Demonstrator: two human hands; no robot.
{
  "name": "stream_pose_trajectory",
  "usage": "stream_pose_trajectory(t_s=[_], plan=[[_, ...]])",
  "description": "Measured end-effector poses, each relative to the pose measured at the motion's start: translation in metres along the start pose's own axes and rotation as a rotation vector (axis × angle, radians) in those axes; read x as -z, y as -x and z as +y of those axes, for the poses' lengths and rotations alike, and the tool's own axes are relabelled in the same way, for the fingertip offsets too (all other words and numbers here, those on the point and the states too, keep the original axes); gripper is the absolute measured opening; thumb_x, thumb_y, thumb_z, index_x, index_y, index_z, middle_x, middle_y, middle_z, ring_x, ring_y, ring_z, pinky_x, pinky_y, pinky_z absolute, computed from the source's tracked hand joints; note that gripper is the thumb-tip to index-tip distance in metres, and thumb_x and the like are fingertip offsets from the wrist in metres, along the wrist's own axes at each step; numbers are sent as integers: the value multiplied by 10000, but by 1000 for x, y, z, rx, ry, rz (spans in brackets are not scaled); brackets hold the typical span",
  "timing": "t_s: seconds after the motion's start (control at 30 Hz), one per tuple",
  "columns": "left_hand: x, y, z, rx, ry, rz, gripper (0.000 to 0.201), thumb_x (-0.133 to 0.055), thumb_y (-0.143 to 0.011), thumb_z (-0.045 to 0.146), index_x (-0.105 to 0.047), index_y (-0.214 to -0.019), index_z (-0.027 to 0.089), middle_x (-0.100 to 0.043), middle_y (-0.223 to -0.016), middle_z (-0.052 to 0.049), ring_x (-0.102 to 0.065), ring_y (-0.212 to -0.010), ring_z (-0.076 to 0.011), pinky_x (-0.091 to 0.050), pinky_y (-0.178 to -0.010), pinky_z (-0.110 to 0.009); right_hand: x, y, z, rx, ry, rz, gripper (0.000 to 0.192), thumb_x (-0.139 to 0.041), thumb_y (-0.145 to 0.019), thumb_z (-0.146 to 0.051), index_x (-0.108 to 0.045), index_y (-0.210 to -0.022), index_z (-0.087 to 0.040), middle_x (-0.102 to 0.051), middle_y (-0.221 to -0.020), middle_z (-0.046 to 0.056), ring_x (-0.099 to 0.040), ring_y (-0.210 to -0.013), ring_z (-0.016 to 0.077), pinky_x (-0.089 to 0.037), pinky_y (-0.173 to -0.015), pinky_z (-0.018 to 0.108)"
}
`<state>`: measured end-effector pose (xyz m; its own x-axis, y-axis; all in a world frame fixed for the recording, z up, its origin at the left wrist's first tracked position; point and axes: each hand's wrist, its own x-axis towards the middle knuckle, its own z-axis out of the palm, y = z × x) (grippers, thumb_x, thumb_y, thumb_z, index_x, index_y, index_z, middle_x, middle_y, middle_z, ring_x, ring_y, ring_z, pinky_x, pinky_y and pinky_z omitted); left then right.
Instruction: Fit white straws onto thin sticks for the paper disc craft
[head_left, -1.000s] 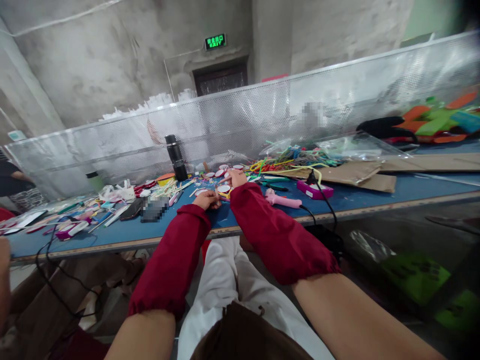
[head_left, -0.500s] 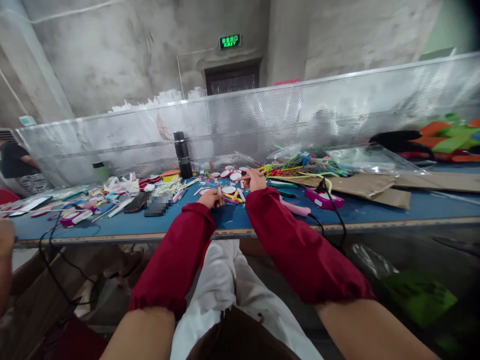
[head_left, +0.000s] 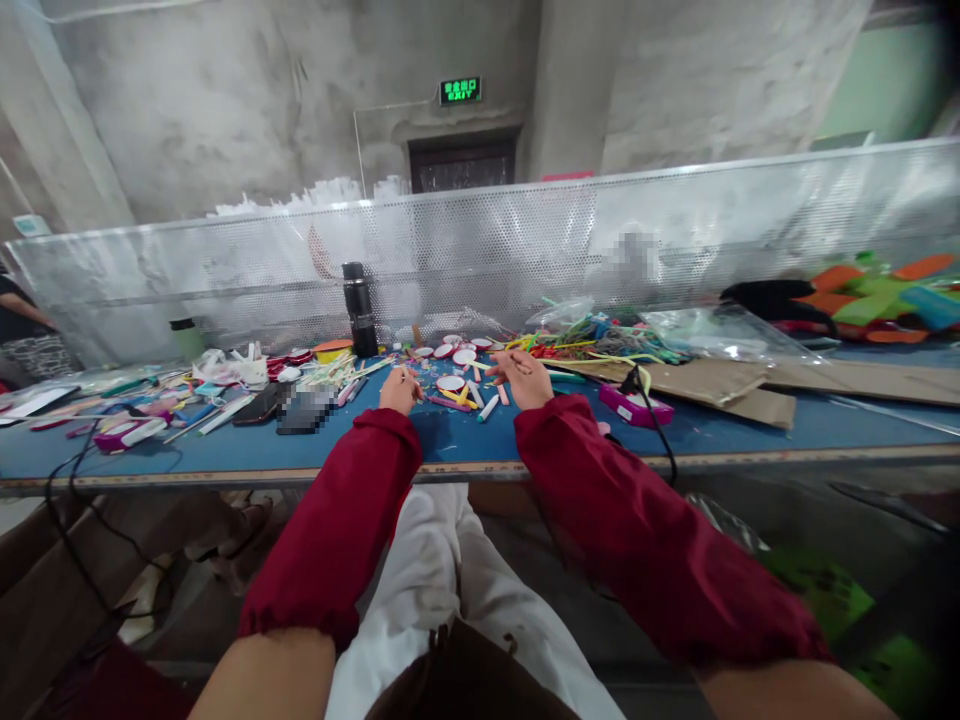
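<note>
My left hand [head_left: 400,390] is at the left side of a small cluster of parts, fingers curled together; anything between them is too small to name. My right hand [head_left: 523,377] hovers at the right of that cluster, its fingers stretched leftward and slightly apart, and I see nothing held. Between the hands lies a round white disc with a red rim [head_left: 451,383]. Crossed yellow strips [head_left: 459,399] are just in front of it. A short whitish stick [head_left: 488,408] and a pink piece [head_left: 503,396] rest nearer my right hand. More red-rimmed discs [head_left: 464,356] lie behind.
A black flask [head_left: 360,310] stands behind my left hand, with phones [head_left: 259,405] to its front left. On the right are a purple box with a black cord [head_left: 636,404], bundled coloured cords [head_left: 600,338] and cardboard [head_left: 705,382]. A perforated metal screen [head_left: 480,250] backs the blue table [head_left: 450,445].
My hands have moved apart: the left went left, away from the yellow strips, and the right shifted right and a little nearer. The right fingers have spread. The view has turned slightly.
</note>
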<state>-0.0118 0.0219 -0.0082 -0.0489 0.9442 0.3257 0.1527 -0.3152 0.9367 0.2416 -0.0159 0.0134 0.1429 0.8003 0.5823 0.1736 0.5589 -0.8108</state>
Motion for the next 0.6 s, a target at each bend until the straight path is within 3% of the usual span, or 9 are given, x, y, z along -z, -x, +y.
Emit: stream_pose_trajectory(t_s=[0.13, 0.3, 0.6], plan=[[4, 1, 2, 21, -21, 115, 52, -521, -939, 241, -532, -896, 213, -523, -542, 54, -447, -458, -125, -322, -480, -223, 3, 4, -2, -4, 44, -31, 533, -590, -857, -700, -721, -956, -192, -769, -808, 86, -714, -727, 223, -590, -715, 348], [3, 6, 8, 30, -29, 158, 81, -502, -948, 227, -530, -873, 214, -527, -551, 48, -452, -471, -129, -329, -490, -230, 10, 8, -3, 16, 101, -87, 371, -485, -911, -450, -726, -1031, -194, -777, -933, 89, -718, -839, 230, -589, -826, 365], [1, 11, 14, 50, -54, 138, 147, -487, -968, 192, -518, -829, 224, -526, -517, 44, -440, -444, -133, -322, -488, -247, 14, 16, -9, -5, 460, -75, 298, -417, -948, -234, -535, -1220, -261, -775, -1019, 47, -716, -694, 195, -560, -690, 327]])
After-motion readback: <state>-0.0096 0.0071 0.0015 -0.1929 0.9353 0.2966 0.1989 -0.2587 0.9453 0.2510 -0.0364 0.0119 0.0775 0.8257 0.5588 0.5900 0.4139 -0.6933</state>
